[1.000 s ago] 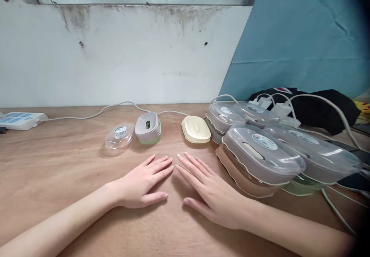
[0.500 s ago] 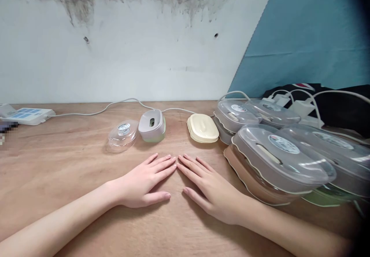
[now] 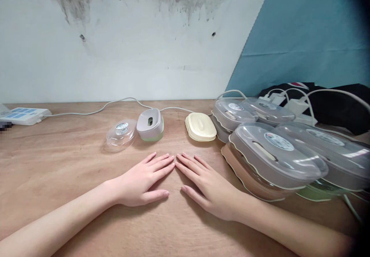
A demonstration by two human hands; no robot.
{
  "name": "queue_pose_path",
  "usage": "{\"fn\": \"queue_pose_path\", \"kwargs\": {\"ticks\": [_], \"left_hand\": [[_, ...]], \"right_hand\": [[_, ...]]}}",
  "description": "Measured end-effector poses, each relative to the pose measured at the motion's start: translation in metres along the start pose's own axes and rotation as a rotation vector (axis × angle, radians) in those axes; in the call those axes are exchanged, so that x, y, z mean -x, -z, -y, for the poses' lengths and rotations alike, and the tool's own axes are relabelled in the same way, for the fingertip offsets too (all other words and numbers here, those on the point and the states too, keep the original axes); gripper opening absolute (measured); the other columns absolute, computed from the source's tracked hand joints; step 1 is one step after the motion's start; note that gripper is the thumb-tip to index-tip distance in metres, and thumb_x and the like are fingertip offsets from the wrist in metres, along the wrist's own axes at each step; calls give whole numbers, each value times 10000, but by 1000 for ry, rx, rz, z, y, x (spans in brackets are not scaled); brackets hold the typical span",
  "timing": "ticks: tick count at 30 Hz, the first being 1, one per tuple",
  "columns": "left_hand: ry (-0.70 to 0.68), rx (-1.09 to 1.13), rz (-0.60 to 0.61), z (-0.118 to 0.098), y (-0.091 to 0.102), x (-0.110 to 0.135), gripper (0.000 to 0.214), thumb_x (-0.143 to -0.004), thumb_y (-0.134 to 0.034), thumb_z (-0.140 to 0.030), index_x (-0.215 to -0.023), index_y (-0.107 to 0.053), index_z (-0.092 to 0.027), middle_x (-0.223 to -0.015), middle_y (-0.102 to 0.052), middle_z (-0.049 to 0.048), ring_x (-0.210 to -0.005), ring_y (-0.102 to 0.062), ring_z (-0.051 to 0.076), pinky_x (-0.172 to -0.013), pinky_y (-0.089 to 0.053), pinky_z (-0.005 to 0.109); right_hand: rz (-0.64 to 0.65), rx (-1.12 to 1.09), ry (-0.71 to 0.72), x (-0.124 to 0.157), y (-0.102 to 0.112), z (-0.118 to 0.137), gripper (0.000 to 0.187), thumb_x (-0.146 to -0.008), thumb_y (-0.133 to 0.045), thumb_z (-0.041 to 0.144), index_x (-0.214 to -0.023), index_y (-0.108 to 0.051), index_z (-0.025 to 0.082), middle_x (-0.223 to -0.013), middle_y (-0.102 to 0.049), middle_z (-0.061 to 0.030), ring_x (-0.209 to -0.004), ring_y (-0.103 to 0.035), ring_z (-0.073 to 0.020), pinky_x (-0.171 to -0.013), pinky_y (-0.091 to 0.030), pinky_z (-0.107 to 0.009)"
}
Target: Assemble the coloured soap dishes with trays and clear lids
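Observation:
Palm down on the wooden table [image 3: 95, 164], my left hand [image 3: 143, 182] lies flat with its fingers stretched and holds nothing. My right hand [image 3: 209, 187] rests flat too, its fingertips close to those of the left. Beyond the left hand stands a small grey box with a slot in its top and a green base [image 3: 150, 124]. Left of it lies a clear plastic lid [image 3: 120, 135] with a round label. A cream-coloured lid-like piece [image 3: 201, 126] with a raised middle lies beyond the right hand.
On the right are stacked several grey boxes with clear lids [image 3: 280, 157], over brown and green parts. A white power strip [image 3: 26, 115] sits at far left, its cable [image 3: 106, 103] running along the wall [image 3: 138, 49]. Plugs [image 3: 297, 106] and dark cloth [image 3: 338, 106] are behind the boxes.
The whole view has shifted slightly, so everything appears a little further left. Both hands stay flat in the same place on the table, and no object has moved.

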State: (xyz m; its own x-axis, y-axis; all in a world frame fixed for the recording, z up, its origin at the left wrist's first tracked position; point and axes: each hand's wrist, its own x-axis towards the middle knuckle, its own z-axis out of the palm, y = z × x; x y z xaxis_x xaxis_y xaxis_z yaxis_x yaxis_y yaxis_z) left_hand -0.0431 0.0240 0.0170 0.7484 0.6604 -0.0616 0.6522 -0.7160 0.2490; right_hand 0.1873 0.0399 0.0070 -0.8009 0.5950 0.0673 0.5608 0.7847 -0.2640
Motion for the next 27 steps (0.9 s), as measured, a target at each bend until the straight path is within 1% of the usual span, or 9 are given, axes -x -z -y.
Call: {"fn": "queue_pose_path", "kwargs": {"ticks": [8,12,14,17,18,20,23,25,27], "left_hand": [[-6,30,-26,0,0,0,660,-900,-416,-450,-1434,-130,-190,-1488,-137,78,-1371,-107,228,-1118,-90,436],[-7,40,-40,1,-2,0,658,-895,-434,-439,-1432,-146,-190,-1485,-146,84,-1368,-117,240,-1115,-102,449],[-12,43,-48,1,-2,1,643,-897,-433,-436,-1429,-169,-188,-1482,-162,87,-1366,-132,243,-1112,-111,455],[-17,50,-55,0,-2,2,622,-900,-426,-436,-1423,-196,-187,-1478,-187,89,-1363,-150,247,-1108,-122,463],[-16,51,-53,0,-1,2,622,-899,-425,-439,-1421,-204,-182,-1476,-193,91,-1363,-152,249,-1107,-122,465],[-9,47,-47,0,-1,2,620,-900,-419,-446,-1417,-217,-170,-1475,-200,96,-1363,-151,249,-1108,-120,463],[-2,27,-37,0,-1,2,610,-907,-398,-448,-1411,-233,-147,-1476,-196,101,-1366,-139,240,-1110,-113,455],[-4,16,-34,0,-1,2,609,-909,-391,-448,-1409,-238,-135,-1477,-188,103,-1368,-132,235,-1111,-112,452],[-10,14,-34,1,0,2,614,-907,-393,-450,-1408,-238,-129,-1478,-184,108,-1369,-130,236,-1111,-110,453]], "right_hand": [[-15,5,7,2,1,0,553,-899,-387,328,-1401,-278,122,-1461,-260,-122,-1350,-197,-268,-1079,-228,-504],[-60,-4,25,1,-2,-1,525,-895,-402,324,-1384,-321,151,-1443,-311,-132,-1336,-246,-269,-1061,-267,-502],[-154,36,-61,0,-5,-4,509,-888,-411,315,-1356,-361,122,-1435,-314,-167,-1330,-255,-283,-1045,-298,-488],[-345,181,-312,-7,-9,-11,531,-867,-431,296,-1329,-375,39,-1431,-271,-231,-1330,-220,-340,-1027,-305,-495],[-383,235,-382,-11,-9,-14,548,-861,-436,288,-1329,-363,15,-1429,-262,-244,-1326,-212,-364,-1019,-304,-504],[-413,330,-466,-19,-8,-18,574,-851,-443,267,-1336,-332,-18,-1426,-255,-260,-1318,-205,-397,-1002,-308,-512],[-398,441,-496,-29,-4,-23,553,-851,-430,221,-1321,-330,-52,-1393,-314,-277,-1299,-238,-410,-988,-305,-512],[-374,475,-485,-33,-1,-24,497,-863,-404,193,-1298,-367,-44,-1321,-417,-282,-1243,-346,-397,-955,-336,-509],[-352,485,-457,-33,1,-22,422,-872,-381,167,-1251,-435,-12,-1200,-529,-273,-1119,-478,-376,-879,-397,-498]]}}
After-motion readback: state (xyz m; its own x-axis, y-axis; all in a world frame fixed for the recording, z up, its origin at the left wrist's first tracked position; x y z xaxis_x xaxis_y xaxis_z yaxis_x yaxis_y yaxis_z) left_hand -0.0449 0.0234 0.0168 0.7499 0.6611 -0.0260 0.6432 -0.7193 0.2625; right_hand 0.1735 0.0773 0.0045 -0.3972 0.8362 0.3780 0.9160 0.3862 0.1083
